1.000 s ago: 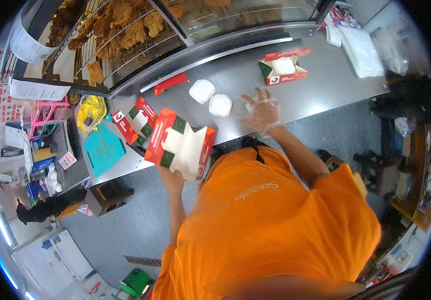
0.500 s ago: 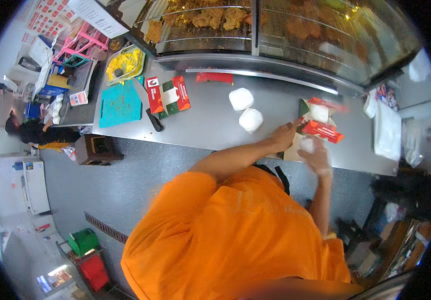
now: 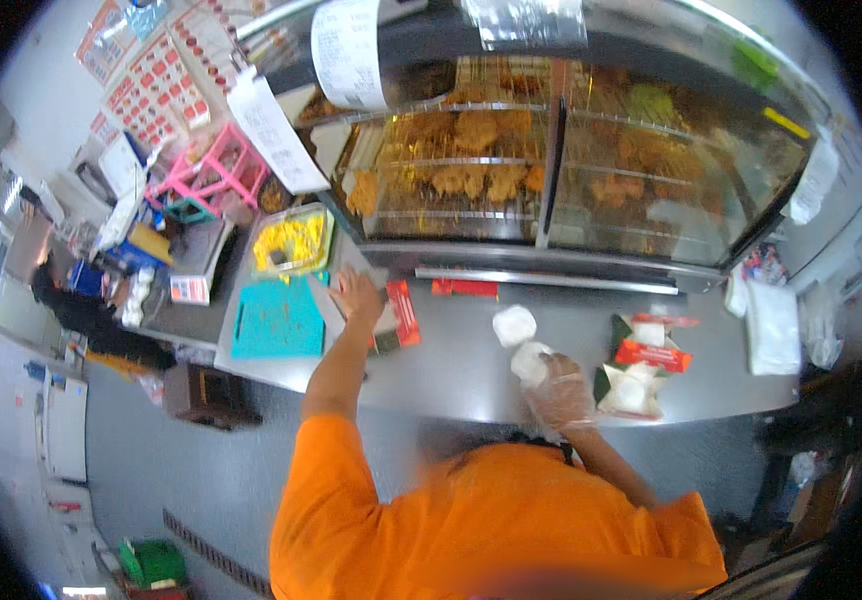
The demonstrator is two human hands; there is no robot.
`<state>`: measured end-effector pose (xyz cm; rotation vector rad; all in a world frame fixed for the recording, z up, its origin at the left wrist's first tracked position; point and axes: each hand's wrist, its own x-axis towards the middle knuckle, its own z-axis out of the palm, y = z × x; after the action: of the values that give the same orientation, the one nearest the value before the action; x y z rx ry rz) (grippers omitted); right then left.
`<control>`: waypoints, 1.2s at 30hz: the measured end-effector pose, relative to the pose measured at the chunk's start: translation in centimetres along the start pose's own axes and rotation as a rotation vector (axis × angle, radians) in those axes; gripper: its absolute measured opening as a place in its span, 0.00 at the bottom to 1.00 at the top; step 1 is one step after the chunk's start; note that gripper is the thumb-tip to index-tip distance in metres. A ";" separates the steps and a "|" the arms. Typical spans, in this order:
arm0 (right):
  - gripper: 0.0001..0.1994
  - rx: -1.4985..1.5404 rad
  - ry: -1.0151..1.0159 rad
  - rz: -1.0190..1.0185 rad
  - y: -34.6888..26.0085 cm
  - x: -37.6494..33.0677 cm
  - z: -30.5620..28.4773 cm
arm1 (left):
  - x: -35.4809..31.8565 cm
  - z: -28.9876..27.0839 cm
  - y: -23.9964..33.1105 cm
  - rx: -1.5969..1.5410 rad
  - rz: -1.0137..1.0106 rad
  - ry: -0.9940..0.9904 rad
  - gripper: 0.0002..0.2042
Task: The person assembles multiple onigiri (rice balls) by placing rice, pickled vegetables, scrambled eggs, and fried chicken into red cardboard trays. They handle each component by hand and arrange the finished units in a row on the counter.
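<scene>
- Our left hand [image 3: 356, 296], fingers spread, presses the flat red carton [image 3: 397, 315] at centre-left, steadying it on the table [image 3: 461, 372].
- Our gloved right hand [image 3: 558, 392] cups a white tub [image 3: 530, 362], gripping it.

Orange shirt, clear glove [image 3: 558, 392] on right hand

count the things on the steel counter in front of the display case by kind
Red and white takeaway boxes: 3
White wrapped bundles: 2
Teal cutting board: 1
Tray of yellow food: 1
Stack of white paper: 1
Total: 8
</scene>
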<state>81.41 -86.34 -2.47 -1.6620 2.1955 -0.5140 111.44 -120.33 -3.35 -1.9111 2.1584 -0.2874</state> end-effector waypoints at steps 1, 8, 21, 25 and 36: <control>0.35 -0.120 0.063 0.021 -1.6 1.5 1.0 | 1.6 0.6 -0.3 0.017 -0.011 -0.011 0.31; 0.44 -0.175 -0.111 0.439 -2.1 6.2 6.6 | 9.0 2.4 -5.1 -0.011 0.191 -0.430 0.22; 0.27 1.927 -0.549 0.236 -22.4 5.6 8.9 | -8.0 -2.4 -8.8 -0.476 0.656 0.009 0.15; 0.35 1.174 -0.147 0.477 -22.3 5.8 9.9 | -12.6 0.1 -5.0 -0.919 0.750 0.266 0.14; 0.41 -0.043 0.074 0.857 -7.6 1.7 8.8 | -17.4 4.3 12.2 -1.201 1.008 -0.306 0.13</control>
<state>91.51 -90.60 -6.70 -0.5840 2.6844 -0.2777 103.21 -101.51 -10.26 -0.6880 2.8926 1.6183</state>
